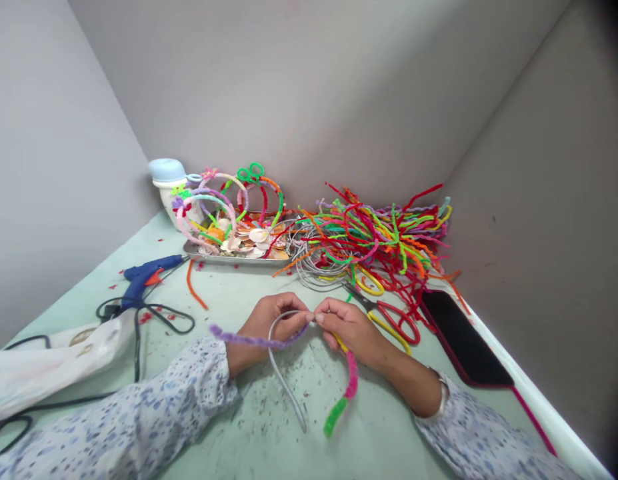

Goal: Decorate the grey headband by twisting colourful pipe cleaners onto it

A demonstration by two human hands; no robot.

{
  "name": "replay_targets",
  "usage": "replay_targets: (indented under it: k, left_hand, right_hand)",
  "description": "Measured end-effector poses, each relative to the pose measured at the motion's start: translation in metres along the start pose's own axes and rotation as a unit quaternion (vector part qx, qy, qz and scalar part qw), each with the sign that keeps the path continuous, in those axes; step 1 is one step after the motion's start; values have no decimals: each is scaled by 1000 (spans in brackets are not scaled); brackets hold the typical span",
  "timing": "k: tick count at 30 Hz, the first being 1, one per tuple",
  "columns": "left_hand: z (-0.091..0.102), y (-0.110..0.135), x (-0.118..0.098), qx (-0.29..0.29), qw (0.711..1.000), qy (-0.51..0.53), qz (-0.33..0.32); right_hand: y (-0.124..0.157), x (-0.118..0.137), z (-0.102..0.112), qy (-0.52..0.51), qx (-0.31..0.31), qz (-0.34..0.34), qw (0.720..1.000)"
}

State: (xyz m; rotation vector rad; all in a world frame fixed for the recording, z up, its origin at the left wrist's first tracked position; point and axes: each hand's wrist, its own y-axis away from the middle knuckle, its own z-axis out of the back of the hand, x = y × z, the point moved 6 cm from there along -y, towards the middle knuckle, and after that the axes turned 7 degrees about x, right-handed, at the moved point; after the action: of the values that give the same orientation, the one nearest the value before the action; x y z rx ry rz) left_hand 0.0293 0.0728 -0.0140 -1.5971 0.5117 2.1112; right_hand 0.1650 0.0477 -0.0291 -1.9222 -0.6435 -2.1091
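1. The left grip (273, 327) is closed around a grey wire band (283, 357) and a purple pipe cleaner (253, 340), fingers curled over both.
2. The right grip (351, 333) pinches finger and thumb at the same spot, tight against the left grip, on the purple pipe cleaner where it meets the wire.
3. The grey wire band sits above the middle of the worktop (269, 407), near its front edge. Yellow, pink and green pipe cleaner (346, 390) already covers one arm, purple begins at the top, and the other arm (286, 383) shows bare wire. The loose purple end sticks out to the left.
4. Just right of the hands lie red-and-yellow-handled scissors (393, 323), with a black phone (463, 340) along the right edge.
5. In the back right corner sits a heap of cut pipe cleaners (383, 240), beside a coil of grey wire (313, 257).
6. Along the back edge, a metal tray (233, 257) holds seashells and finished pipe-cleaner bands (213, 207).
7. Toward the left edge rests a blue glue gun (149, 273).
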Motion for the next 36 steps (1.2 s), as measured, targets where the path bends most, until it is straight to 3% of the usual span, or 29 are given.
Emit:
replay_targets:
  k: [9,15,23,36]
  left_hand:
    - [1,3,-6,9,1000,-12,18]
    - [2,5,-14,8,998,-56,-6]
    - [1,4,-10,12,999,-37,-10]
    - [2,5,-13,10,994,-94,-55]
  right_hand:
    - [1,1,0,9,-1,-3,1000]
    - [1,2,1,0,0,-5,1000]
    - [2,3,1,-8,-1,-8,1000]
    - [0,1,2,-43,7,-13,999]
